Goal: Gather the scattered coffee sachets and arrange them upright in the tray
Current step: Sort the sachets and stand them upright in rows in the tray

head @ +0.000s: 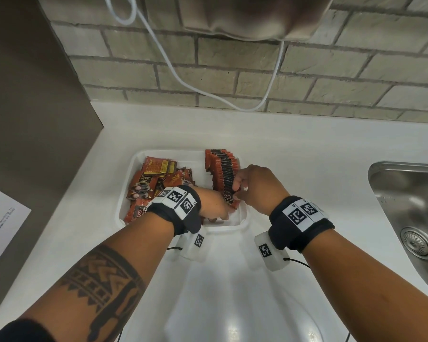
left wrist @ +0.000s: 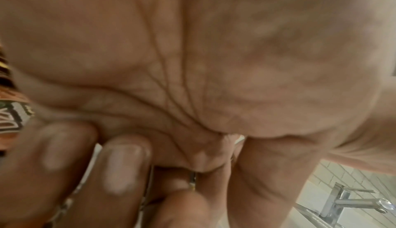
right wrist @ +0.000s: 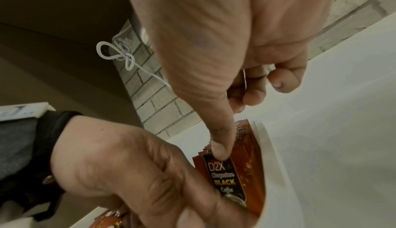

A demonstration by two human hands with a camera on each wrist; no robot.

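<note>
Tattooed left forearm nearest, left hand fingers curled low in white tray, right hand thumb pressing red sachet row upright at tray's right side, front sachet reading "D2X BLACK Coffee", loose sachets heaped left

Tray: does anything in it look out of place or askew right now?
Yes. On the tray's left side, loose sachets lie flat and jumbled, facing different ways. The row along the right side stands upright, steadied by the right hand.

Red-and-black coffee sachets, white tray, grey brick wall
</note>
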